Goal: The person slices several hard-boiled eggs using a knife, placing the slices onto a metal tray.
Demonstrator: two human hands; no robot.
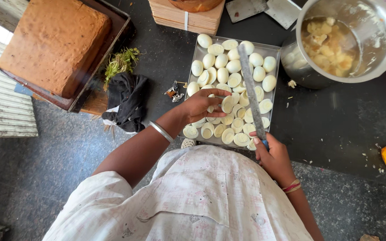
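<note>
Left hand: my left hand [202, 105] sits centre frame, fingers curled around a halved boiled egg [227, 104] over the tray.
Right hand: my right hand [271, 154], lower right of centre, is clenched on the handle of a long grey-bladed knife [251, 89] that runs up across the eggs.
Tray: the shallow rectangular steel tray [274, 47] is packed with whole and halved eggs edge to edge.
Edges: I see a round steel pot [311, 76] just beside the tray's upper right corner.
Open room: the dark counter [336, 125] lies bare right of the tray; a black cloth [128, 100] lies to its left.
</note>
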